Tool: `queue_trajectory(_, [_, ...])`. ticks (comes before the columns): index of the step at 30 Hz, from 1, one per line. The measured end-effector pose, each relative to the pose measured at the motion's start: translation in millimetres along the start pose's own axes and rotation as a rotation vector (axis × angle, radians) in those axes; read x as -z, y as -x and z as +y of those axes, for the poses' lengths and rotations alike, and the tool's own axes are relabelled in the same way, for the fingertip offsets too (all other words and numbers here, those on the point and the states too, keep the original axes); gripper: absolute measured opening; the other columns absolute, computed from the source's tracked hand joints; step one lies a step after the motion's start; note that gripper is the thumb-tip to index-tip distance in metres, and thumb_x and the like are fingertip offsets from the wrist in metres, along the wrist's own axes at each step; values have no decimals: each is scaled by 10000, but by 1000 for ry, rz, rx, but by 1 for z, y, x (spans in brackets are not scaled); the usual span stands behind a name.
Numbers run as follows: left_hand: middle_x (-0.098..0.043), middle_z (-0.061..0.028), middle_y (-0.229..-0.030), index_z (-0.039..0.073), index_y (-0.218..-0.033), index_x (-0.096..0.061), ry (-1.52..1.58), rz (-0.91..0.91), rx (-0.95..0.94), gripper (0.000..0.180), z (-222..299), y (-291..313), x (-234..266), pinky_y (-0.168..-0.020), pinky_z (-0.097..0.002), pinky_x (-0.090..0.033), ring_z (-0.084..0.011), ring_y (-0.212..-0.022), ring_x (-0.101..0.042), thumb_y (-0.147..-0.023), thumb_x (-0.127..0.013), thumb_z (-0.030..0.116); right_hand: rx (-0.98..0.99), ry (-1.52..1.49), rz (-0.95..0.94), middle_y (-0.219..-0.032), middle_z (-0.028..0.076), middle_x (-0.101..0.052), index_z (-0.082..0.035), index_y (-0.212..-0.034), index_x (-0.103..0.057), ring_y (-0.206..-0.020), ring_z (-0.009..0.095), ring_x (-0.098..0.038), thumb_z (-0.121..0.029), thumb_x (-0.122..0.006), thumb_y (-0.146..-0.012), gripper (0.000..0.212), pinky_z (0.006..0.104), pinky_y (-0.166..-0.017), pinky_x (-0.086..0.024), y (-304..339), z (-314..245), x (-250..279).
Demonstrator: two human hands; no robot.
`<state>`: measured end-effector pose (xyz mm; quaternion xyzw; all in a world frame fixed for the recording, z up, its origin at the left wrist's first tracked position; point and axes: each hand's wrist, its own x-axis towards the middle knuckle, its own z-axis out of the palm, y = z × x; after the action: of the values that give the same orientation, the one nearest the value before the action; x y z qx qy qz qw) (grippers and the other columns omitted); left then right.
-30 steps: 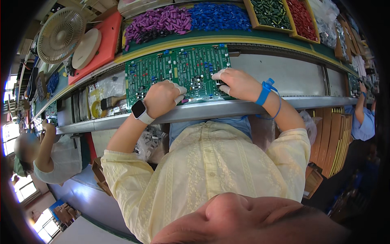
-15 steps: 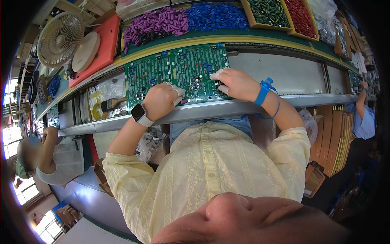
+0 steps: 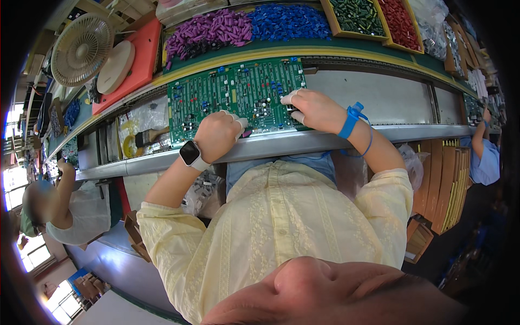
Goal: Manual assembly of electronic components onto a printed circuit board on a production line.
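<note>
A green circuit board (image 3: 187, 103) full of small components lies across the metal rails of the line in front of me. My left hand (image 3: 219, 135), with white finger covers and a watch on its wrist, is curled over the board's near edge. A small purple component (image 3: 247, 133) shows at its fingertips. My right hand (image 3: 319, 111), also in finger covers, is at the board's right end. Its thumb and index finger close around a small dark component (image 3: 291, 108) at the board's surface; whether it is seated there I cannot tell. A blue wrist strap (image 3: 351, 122) with a cord circles my right wrist.
Beyond the board lie heaps of purple components (image 3: 214, 30) and blue components (image 3: 290, 23). Boxes of green parts (image 3: 355, 19) and red parts (image 3: 400, 24) stand right of them. A fan (image 3: 81, 50) and a brush (image 3: 151, 136) are at left. Co-workers sit at both sides.
The board has shifted very slightly to the right. My left hand has moved slightly right along the near edge, its fingers more curled. My right hand stays at nearly the same place.
</note>
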<state>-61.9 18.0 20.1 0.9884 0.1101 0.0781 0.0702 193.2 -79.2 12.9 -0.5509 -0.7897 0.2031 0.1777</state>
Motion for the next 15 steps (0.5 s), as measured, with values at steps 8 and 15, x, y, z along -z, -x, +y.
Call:
queue_trajectory(8, [-641, -107, -792, 111, -993, -642, 142, -83, 170, 234, -1, 2, 11, -655, -368, -487, -266, -774, -600, -774, -596, 179, -12, 30, -52, -1041, 151, -580, -45, -1121, -548, -975, 312, -543, -95, -619, -756, 375, 383, -864, -435, -6, -9, 17])
queue_trajectory(15, [-613, -250, -913, 52, -1158, -527, 81, 119, 811, 388, -86, 98, 17, -723, -454, -466, -378, -854, -595, -850, -529, 289, 21, 131, 57, -1007, 156, -591, -36, -1063, -583, -935, 329, -558, -120, -569, -792, 284, 401, -836, -444, -64, 19, 55])
